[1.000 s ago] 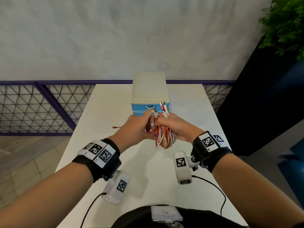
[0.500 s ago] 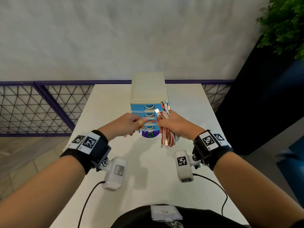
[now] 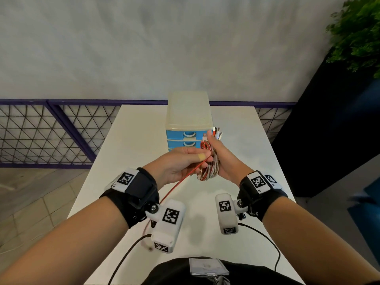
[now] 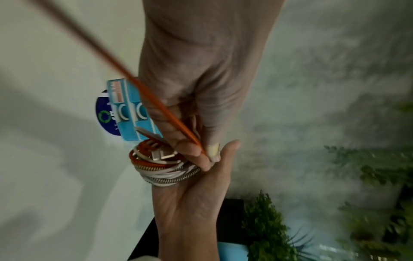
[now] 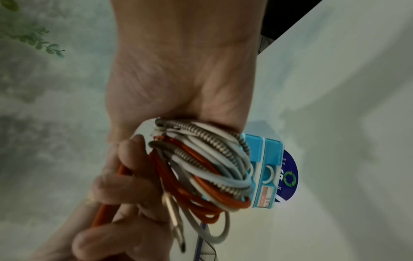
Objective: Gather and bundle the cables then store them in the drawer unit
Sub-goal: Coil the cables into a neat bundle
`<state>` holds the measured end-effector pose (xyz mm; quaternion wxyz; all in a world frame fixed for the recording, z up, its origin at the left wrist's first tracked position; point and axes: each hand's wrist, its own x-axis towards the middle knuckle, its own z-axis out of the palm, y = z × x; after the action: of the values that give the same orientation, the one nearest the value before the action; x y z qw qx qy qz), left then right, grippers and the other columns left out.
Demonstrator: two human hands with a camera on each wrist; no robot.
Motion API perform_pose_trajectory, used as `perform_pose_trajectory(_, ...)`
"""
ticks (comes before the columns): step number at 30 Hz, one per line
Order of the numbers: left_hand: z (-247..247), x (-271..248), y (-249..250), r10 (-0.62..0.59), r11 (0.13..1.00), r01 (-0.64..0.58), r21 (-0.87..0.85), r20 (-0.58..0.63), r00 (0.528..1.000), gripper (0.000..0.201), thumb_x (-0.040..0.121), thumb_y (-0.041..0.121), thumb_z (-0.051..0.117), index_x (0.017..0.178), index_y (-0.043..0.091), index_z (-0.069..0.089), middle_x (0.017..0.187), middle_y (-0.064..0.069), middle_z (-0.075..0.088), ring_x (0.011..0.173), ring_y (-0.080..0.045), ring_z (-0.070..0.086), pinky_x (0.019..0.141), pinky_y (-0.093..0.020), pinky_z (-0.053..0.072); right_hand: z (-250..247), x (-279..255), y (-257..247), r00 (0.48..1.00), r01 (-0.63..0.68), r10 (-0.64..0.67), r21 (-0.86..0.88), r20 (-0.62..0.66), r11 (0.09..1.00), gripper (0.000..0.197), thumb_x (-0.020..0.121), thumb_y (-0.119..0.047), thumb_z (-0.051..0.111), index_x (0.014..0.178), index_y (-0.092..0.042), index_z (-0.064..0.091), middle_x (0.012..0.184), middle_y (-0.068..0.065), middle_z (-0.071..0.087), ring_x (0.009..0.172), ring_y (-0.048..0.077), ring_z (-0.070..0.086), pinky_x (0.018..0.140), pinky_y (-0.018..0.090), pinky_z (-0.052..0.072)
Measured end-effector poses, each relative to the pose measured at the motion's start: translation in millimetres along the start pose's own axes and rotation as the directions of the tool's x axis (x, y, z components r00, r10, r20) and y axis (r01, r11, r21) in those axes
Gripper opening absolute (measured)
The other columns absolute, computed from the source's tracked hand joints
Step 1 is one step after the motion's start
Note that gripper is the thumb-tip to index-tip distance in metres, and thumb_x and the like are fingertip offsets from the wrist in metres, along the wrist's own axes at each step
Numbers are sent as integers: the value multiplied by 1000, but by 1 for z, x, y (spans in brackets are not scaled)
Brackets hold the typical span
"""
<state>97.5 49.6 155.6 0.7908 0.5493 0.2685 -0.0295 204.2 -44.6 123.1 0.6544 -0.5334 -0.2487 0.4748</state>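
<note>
My right hand grips a coiled bundle of red, white and braided cables above the white table, just in front of the blue drawer unit. Several plug ends stick up past its fingers. My left hand pinches the loose red cable right beside the bundle; its free length runs down past my left wrist. The left wrist view shows the pinch on the red cable and the bundle. In the right wrist view the coils lie against the palm.
The drawer unit has a cream top and shut blue drawers; it stands on a round blue sticker. A purple railing with wire mesh runs behind the table. A dark planter with green leaves stands at the right.
My left hand came back from the left with the red cable, turned palm up and now pinches it against the bundle. The right hand lifted the bundle slightly.
</note>
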Motion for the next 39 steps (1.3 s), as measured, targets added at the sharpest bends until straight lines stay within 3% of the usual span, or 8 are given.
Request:
perform_pose_trajectory(3,1,3,1,-5,996,6,90,-6,1000,8,86,13,66,88,6,70,65,3,71,52,-2,63,47,-11,50,-3,-1,0,1000,12,-11,-51,20,999,43,97,-28,53,133,-6,52,109,17,69,82,20,71,68,32,58)
perform_pose_trajectory(8,-3,1,0,-61,977,51,207,42,997,16,92,20,58,91,8,69,68,4,67,47,-2,51,46,-12,47,-7,3,1,986,45,-83,-252,-144,967,22,90,-5,52,110,-6,63,89,11,74,75,26,69,68,35,58)
perform_pose_trajectory(10,-8,-1,-4,-104,964,70,257,120,987,22,98,22,48,97,11,67,68,6,61,45,-3,43,44,-14,41,-7,3,-3,951,67,-135,-240,-280,969,15,91,-3,50,96,-14,59,69,-5,68,63,10,65,61,28,52)
perform_pose_trajectory(16,-26,-7,-34,-294,805,52,592,320,901,27,99,28,43,101,27,70,73,8,58,55,-9,42,55,-27,30,-22,12,-12,920,17,46,155,-389,988,12,90,-20,56,94,-9,53,76,10,59,64,20,65,71,40,55)
perform_pose_trajectory(20,-32,0,-32,44,515,-77,853,64,997,23,89,35,61,86,16,74,68,1,62,56,-7,46,59,-19,39,-19,3,-22,985,-80,101,149,-138,986,21,89,-20,52,73,-11,62,70,8,64,65,21,60,73,37,49)
perform_pose_trajectory(26,-33,4,-16,471,322,-253,912,77,879,25,68,28,82,75,19,60,74,11,60,65,-4,50,59,-17,36,-6,2,-23,988,-153,142,-230,-62,961,12,91,-13,52,89,-5,62,76,11,65,67,17,68,62,26,55)
perform_pose_trajectory(36,-34,9,-12,639,173,-324,930,145,755,49,60,29,85,84,20,43,80,8,58,76,-18,50,63,-28,37,8,1,-27,965,-194,255,-488,60,851,17,84,-14,58,97,-3,61,75,13,66,77,27,66,74,35,55)
perform_pose_trajectory(39,-35,9,-8,552,180,-268,946,129,824,45,62,40,83,77,20,46,72,7,54,68,-17,48,58,-30,39,8,-3,-28,956,-189,278,-534,92,824,10,85,-14,57,92,-7,60,75,14,65,76,28,65,74,38,56)
